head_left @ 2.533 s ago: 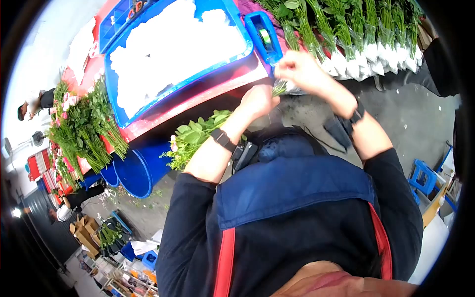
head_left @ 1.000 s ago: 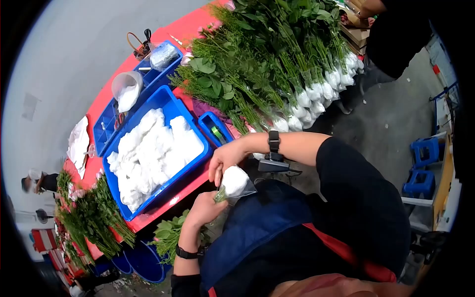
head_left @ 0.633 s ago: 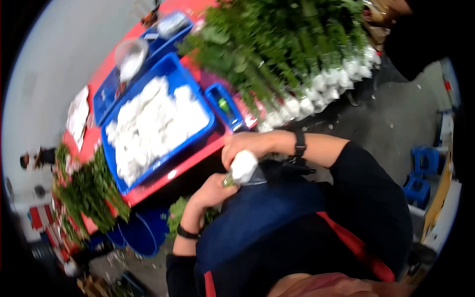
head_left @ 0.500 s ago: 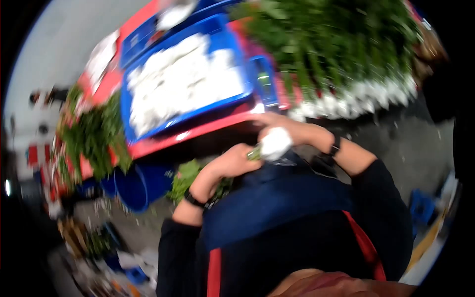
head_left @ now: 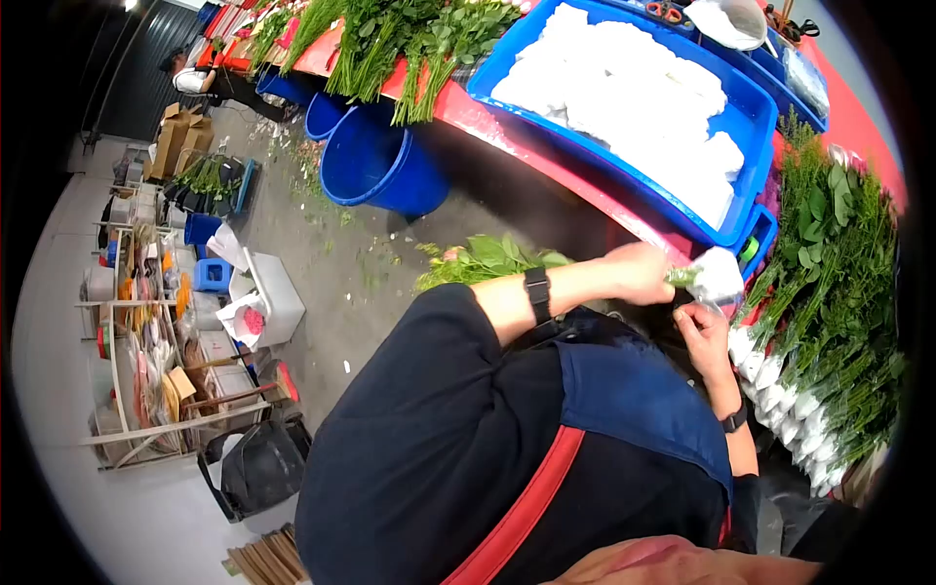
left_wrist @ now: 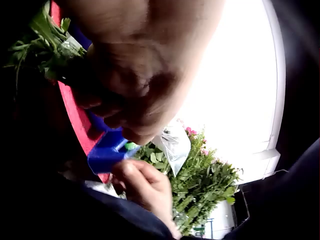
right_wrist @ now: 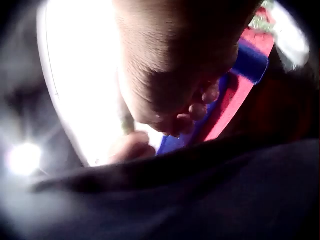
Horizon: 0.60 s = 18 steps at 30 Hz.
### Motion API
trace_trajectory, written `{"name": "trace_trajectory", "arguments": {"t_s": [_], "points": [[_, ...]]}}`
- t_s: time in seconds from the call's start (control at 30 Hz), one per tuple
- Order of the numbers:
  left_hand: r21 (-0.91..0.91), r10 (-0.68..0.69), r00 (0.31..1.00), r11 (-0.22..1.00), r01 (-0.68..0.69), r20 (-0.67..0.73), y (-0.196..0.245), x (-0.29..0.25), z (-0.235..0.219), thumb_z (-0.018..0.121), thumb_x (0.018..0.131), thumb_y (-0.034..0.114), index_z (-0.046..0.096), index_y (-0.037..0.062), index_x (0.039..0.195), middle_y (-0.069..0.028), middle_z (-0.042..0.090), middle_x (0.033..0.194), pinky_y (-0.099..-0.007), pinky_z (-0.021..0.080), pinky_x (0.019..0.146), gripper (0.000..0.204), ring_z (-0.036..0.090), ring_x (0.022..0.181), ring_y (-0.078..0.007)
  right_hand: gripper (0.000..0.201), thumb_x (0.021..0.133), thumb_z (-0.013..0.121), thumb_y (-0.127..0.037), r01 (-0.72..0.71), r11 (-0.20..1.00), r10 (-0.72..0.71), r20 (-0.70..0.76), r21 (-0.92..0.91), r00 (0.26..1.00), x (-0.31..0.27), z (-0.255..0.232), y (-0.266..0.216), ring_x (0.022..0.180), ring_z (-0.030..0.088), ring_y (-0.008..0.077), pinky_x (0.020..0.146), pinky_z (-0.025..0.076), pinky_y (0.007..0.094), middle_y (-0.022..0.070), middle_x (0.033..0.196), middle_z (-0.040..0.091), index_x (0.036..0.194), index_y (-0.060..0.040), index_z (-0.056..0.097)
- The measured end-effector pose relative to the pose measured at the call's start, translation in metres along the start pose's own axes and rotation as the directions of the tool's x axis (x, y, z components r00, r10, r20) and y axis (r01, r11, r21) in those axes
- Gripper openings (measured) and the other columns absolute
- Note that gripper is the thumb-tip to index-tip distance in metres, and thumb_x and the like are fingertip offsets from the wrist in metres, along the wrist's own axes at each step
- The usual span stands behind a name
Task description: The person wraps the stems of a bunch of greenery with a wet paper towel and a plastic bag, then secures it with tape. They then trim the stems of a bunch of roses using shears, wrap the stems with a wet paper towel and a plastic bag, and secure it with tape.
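My left hand [head_left: 639,274] grips the stems of a flower bunch, whose leaves [head_left: 492,258] and pale pink bloom stick out behind under my left forearm. The green stems [head_left: 681,278] emerge from the fist into a white cotton wad [head_left: 719,276] inside a clear plastic bag [head_left: 709,298]. Just below the bag, my right hand [head_left: 704,339] has its fingers bent, thumb and forefinger together; I cannot tell whether anything thin is between them. In the left wrist view the bag [left_wrist: 174,146] shows beyond the left hand [left_wrist: 145,75], with the right hand [left_wrist: 147,187] below.
A blue tray [head_left: 756,185] full of white cotton stands on the red table [head_left: 585,180]. At right lie several bunches with bagged white ends [head_left: 780,400]. A small blue box [head_left: 762,239] sits between. Blue buckets [head_left: 366,161] stand on the floor; shelving [head_left: 127,331] is at left.
The head view has swung left, bringing buckets and shelves in. My right hand has gone from the far side of the cotton end to just below it; the left hand keeps gripping the stems.
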<state>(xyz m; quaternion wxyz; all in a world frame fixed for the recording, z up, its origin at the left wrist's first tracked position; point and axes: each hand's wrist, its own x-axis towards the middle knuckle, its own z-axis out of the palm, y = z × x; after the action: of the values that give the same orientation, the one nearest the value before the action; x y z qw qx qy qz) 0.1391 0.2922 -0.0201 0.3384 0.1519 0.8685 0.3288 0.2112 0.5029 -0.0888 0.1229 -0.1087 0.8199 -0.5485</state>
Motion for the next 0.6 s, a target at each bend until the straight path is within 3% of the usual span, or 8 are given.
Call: {"name": "trace_trajectory", "arguments": {"t_s": [0.03, 0.13, 0.23, 0.27, 0.3, 0.37, 0.5, 0.6], "points": [[0.085, -0.064, 0.995, 0.994, 0.070, -0.076, -0.002, 0.004, 0.000, 0.062, 0.074, 0.024, 0.068, 0.0007, 0.081, -0.0213, 0.066, 0.078, -0.0430, 0.052, 0.071, 0.025, 0.066, 0.078, -0.0353, 0.012, 0.088, 0.061, -0.012, -0.287, 0.923, 0.270, 0.099, 0.257, 0.958, 0.002, 0.000, -0.034, 0.055, 0.051, 0.0062, 0.051, 0.040, 0.0211, 0.0024, 0.072, 0.062, 0.085, -0.0008, 0.065], [0.324, 0.116, 0.982, 0.944, -0.061, -0.152, 0.004, 0.010, 0.009, 0.062, 0.076, 0.021, 0.070, 0.0021, 0.082, -0.0200, 0.067, 0.082, -0.0432, 0.053, 0.072, 0.021, 0.067, 0.081, -0.0332, 0.021, 0.092, 0.054, -0.017, -0.412, 0.721, 0.442, 0.088, 0.557, 0.892, 0.022, -0.005, -0.073, 0.049, 0.046, 0.0065, 0.047, 0.036, 0.0208, 0.0048, 0.075, 0.064, 0.085, 0.0004, 0.063], [0.491, 0.235, 0.961, 0.861, -0.137, -0.143, 0.006, 0.020, 0.000, 0.062, 0.076, 0.019, 0.072, 0.0045, 0.081, -0.0169, 0.069, 0.083, -0.0414, 0.054, 0.067, 0.018, 0.068, 0.080, -0.0306, 0.026, 0.093, 0.050, -0.008, -0.321, 0.551, 0.350, 0.136, 0.770, 0.927, 0.030, -0.012, -0.095, 0.076, 0.060, 0.0106, 0.063, 0.045, 0.0208, 0.0110, 0.100, 0.065, 0.114, 0.0046, 0.058], [0.552, 0.269, 0.956, 0.818, -0.164, -0.115, 0.010, 0.022, -0.004, 0.062, 0.076, 0.018, 0.072, 0.0055, 0.081, -0.0155, 0.069, 0.083, -0.0406, 0.054, 0.066, 0.017, 0.069, 0.079, -0.0295, 0.030, 0.088, 0.052, -0.004, -0.090, 0.908, 0.148, -0.113, 0.410, 0.982, 0.030, -0.014, -0.094, 0.084, 0.060, 0.0160, 0.069, 0.045, 0.0253, 0.0124, 0.104, 0.064, 0.117, 0.0028, 0.057], [0.603, 0.265, 0.961, 0.780, -0.167, -0.076, 0.017, 0.023, -0.006, 0.061, 0.076, 0.017, 0.072, 0.0063, 0.081, -0.0141, 0.070, 0.083, -0.0393, 0.054, 0.064, 0.016, 0.069, 0.079, -0.0278, 0.036, 0.084, 0.054, 0.000, 0.130, 0.987, -0.150, -0.240, -0.096, 0.959, 0.029, -0.019, -0.091, 0.092, 0.059, 0.0213, 0.075, 0.045, 0.0299, 0.0137, 0.107, 0.063, 0.120, 0.0011, 0.056], [0.700, 0.268, 0.963, 0.685, -0.200, 0.013, 0.038, 0.026, -0.007, 0.061, 0.077, 0.016, 0.073, 0.0080, 0.082, -0.0114, 0.071, 0.083, -0.0367, 0.054, 0.062, 0.015, 0.070, 0.078, -0.0245, 0.041, 0.073, 0.058, 0.004, 0.218, 0.594, -0.508, -0.151, -0.775, 0.848, 0.023, -0.024, -0.099, 0.099, 0.058, 0.0325, 0.085, 0.042, 0.0400, 0.0163, 0.103, 0.062, 0.114, -0.0017, 0.059], [0.836, 0.381, 0.911, 0.439, -0.330, 0.159, 0.078, 0.027, 0.016, 0.061, 0.078, 0.017, 0.072, 0.0067, 0.092, -0.0093, 0.071, 0.089, -0.0421, 0.053, 0.063, 0.020, 0.069, 0.078, -0.0240, 0.018, 0.068, 0.065, -0.008, 0.160, 0.746, -0.247, -0.046, -0.647, 0.968, 0.002, -0.040, -0.078, 0.084, 0.059, 0.0326, 0.081, 0.042, 0.0434, 0.0152, 0.081, 0.062, 0.085, -0.0031, 0.062], [0.869, 0.490, 0.810, 0.186, -0.458, 0.322, 0.125, 0.027, 0.035, 0.060, 0.079, 0.020, 0.066, -0.0018, 0.109, -0.0101, 0.070, 0.089, -0.0453, 0.051, 0.064, 0.038, 0.067, 0.072, -0.0230, 0.027, 0.073, 0.066, -0.013, 0.022, 0.998, -0.027, -0.107, -0.052, 0.994, -0.028, -0.059, -0.071, 0.082, 0.065, 0.0342, 0.074, 0.050, 0.0406, 0.0202, 0.090, 0.067, 0.097, -0.0008, 0.066]]}}
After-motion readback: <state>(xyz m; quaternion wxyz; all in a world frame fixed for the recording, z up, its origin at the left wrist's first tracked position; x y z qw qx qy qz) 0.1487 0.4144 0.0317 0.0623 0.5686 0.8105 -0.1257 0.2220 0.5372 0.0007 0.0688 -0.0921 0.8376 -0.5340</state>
